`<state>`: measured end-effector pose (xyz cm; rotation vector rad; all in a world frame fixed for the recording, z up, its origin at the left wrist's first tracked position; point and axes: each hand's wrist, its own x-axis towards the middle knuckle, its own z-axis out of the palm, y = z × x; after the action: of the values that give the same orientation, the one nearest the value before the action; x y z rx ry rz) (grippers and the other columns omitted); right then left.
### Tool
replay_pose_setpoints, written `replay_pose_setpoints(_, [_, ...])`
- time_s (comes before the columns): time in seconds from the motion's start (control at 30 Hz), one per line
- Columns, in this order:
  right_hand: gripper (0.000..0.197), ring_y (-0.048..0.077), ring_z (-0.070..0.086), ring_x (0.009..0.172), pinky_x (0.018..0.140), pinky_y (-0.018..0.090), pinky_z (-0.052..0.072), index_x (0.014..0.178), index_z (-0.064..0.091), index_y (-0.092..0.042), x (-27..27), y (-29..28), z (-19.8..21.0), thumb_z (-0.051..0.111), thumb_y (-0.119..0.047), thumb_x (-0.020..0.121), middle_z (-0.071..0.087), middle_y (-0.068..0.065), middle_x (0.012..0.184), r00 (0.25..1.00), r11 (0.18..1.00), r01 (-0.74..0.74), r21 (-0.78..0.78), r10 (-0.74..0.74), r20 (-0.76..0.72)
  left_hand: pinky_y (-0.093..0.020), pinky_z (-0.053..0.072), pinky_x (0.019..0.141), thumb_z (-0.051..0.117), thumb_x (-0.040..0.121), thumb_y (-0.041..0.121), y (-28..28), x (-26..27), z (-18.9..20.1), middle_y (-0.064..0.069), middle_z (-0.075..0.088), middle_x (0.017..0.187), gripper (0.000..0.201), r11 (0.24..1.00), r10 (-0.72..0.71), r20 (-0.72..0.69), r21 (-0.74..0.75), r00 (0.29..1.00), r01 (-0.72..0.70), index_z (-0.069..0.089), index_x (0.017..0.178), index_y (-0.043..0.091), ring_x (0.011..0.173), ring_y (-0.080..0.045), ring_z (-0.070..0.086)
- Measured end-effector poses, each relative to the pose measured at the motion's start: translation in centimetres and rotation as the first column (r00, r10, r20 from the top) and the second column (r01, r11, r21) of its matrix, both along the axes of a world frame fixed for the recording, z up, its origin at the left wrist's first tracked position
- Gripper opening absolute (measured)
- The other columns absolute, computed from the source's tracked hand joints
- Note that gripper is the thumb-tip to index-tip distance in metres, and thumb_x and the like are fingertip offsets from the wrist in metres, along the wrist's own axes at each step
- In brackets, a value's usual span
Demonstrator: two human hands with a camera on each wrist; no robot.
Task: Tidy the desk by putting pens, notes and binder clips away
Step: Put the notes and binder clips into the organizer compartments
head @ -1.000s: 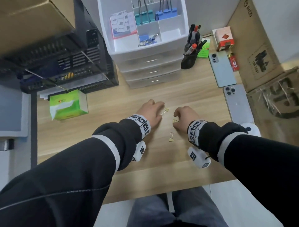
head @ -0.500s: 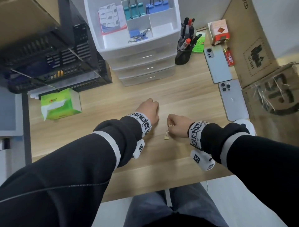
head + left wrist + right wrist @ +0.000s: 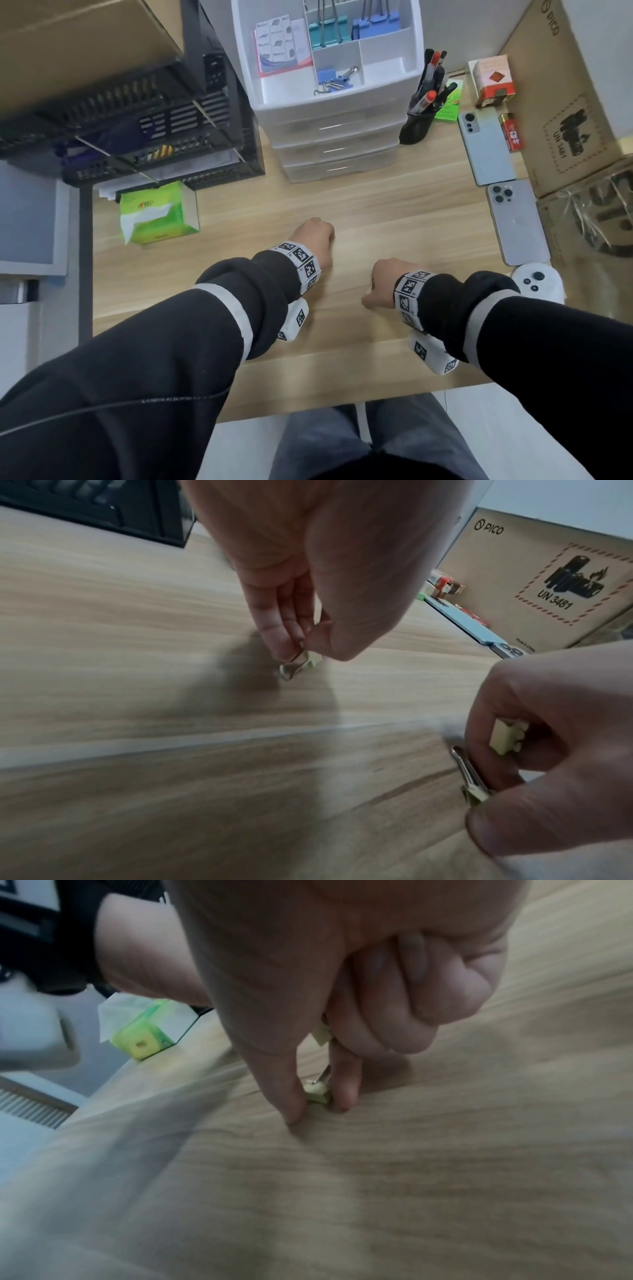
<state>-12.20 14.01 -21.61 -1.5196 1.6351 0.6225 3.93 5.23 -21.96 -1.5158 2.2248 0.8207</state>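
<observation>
My left hand (image 3: 315, 240) hovers low over the wooden desk (image 3: 394, 212) and pinches a small yellow binder clip (image 3: 303, 660) between thumb and fingertips. My right hand (image 3: 385, 284), nearer the front edge, pinches a second yellow clip (image 3: 318, 1093) against the desk with thumb and forefinger. A third yellow clip (image 3: 321, 1034) is tucked under its curled fingers. In the left wrist view both of the right hand's clips (image 3: 507, 735) show inside its grip. In the head view the hands hide all the clips.
A white drawer unit (image 3: 335, 137) at the back has a top tray with notes (image 3: 277, 44) and coloured binder clips (image 3: 325, 31). Beside it stand a black pen holder (image 3: 418, 126) and green sticky notes (image 3: 448, 108). Two phones (image 3: 486, 150), cardboard boxes and a controller (image 3: 537, 281) line the right; a tissue pack (image 3: 157, 219) lies left.
My right hand drew back toward the front edge and closed on the clip that lay loose there. My left hand took up its clip. No clip lies loose now.
</observation>
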Motion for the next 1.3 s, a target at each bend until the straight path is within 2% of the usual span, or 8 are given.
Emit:
replay_pose_setpoints(0.2, [0.044, 0.021, 0.059, 0.055, 0.053, 0.023, 0.045, 0.064, 0.059, -0.015, 0.7, -0.1, 0.3, 0.062, -0.059, 0.071, 0.063, -0.001, 0.062, 0.996, 0.996, 0.084, -0.035, -0.084, 0.002, -0.032, 0.049, 0.091, 0.060, 0.084, 0.004, 0.3, 1.5, 0.7, -0.009, 0.063, 0.120, 0.035, 1.000, 0.013, -0.033, 0.019, 0.999, -0.012, 0.067, 0.118, 0.010, 0.110, -0.027, 0.060])
replay_pose_setpoints(0.47, [0.030, 0.022, 0.057, 0.062, 0.059, 0.026, 0.045, 0.070, 0.057, -0.012, 1.2, 0.0, 0.4, 0.055, -0.039, 0.082, 0.061, 0.003, 0.071, 0.958, 0.962, 0.271, 0.013, -0.271, 0.088, -0.033, 0.057, 0.084, 0.064, 0.081, 0.000, 1.5, 2.9, 1.0, 0.000, 0.069, 0.096, 0.023, 0.988, 0.117, -0.137, 0.113, 0.984, -0.102, 0.073, 0.098, 0.012, 0.092, -0.022, 0.069])
replay_pose_setpoints(0.57, [0.035, 0.021, 0.052, 0.059, 0.057, 0.025, 0.041, 0.067, 0.063, -0.009, 1.2, -0.6, 0.7, 0.052, -0.032, 0.090, 0.058, 0.002, 0.062, 0.858, 0.894, 0.447, 0.028, -0.437, 0.271, -0.028, 0.059, 0.074, 0.076, 0.078, 0.003, 1.8, 2.7, 1.8, 0.004, 0.072, 0.085, 0.016, 0.963, 0.241, -0.222, 0.173, 0.945, -0.205, 0.074, 0.087, 0.016, 0.081, -0.015, 0.071])
replay_pose_setpoints(0.73, [0.029, 0.020, 0.040, 0.036, 0.039, 0.021, 0.029, 0.078, 0.070, 0.000, 1.1, -1.1, 1.5, 0.046, -0.013, 0.088, 0.054, 0.006, 0.048, 0.524, 0.704, 0.654, 0.277, -0.686, 0.505, -0.010, 0.047, 0.056, 0.080, 0.078, 0.003, 1.2, 2.0, 4.5, 0.006, 0.072, 0.076, 0.021, 0.898, 0.407, -0.343, 0.320, 0.847, -0.302, 0.069, 0.081, 0.021, 0.062, -0.002, 0.065])
replay_pose_setpoints(0.87, [0.027, 0.017, 0.046, 0.035, 0.039, 0.019, 0.033, 0.083, 0.066, 0.000, 1.6, -1.9, 3.0, 0.040, -0.006, 0.086, 0.060, 0.008, 0.054, 0.508, 0.704, 0.631, 0.326, -0.692, 0.513, -0.016, 0.054, 0.058, 0.079, 0.078, -0.004, 0.7, 1.6, 6.6, -0.004, 0.072, 0.076, 0.021, 0.862, 0.474, -0.406, 0.396, 0.782, -0.317, 0.069, 0.085, 0.013, 0.062, -0.011, 0.066])
replay_pose_setpoints(1.0, [0.029, 0.021, 0.055, 0.052, 0.044, 0.022, 0.042, 0.090, 0.059, -0.002, 1.9, -2.9, 4.2, 0.033, 0.005, 0.081, 0.061, 0.013, 0.071, 0.356, 0.598, 0.647, 0.472, -0.785, 0.507, -0.036, 0.062, 0.073, 0.074, 0.076, -0.010, 0.5, 1.1, 7.8, -0.012, 0.073, 0.075, 0.021, 0.845, 0.514, -0.446, 0.411, 0.732, -0.343, 0.068, 0.084, 0.007, 0.067, -0.025, 0.070])
replay_pose_setpoints(1.07, [0.030, 0.021, 0.054, 0.059, 0.043, 0.021, 0.044, 0.089, 0.056, -0.003, 1.8, -3.1, 4.7, 0.030, 0.007, 0.078, 0.058, 0.012, 0.077, 0.283, 0.559, 0.624, 0.546, -0.813, 0.510, -0.033, 0.061, 0.072, 0.075, 0.075, -0.008, 0.4, 1.0, 8.3, -0.007, 0.073, 0.070, 0.020, 0.855, 0.501, -0.441, 0.384, 0.744, -0.349, 0.068, 0.085, 0.007, 0.064, -0.021, 0.069])
replay_pose_setpoints(1.3, [0.037, 0.011, 0.047, 0.044, 0.041, 0.020, 0.035, 0.076, 0.059, -0.013, 1.1, -4.0, 6.1, 0.048, -0.041, 0.096, 0.057, 0.004, 0.068, 0.149, 0.494, 0.630, 0.599, -0.834, 0.531, -0.039, 0.061, 0.070, 0.086, 0.070, 0.008, -0.3, 0.7, 10.2, -0.006, 0.072, 0.065, 0.023, 0.901, 0.422, -0.446, 0.301, 0.789, -0.312, 0.067, 0.082, 0.010, 0.060, -0.019, 0.069])
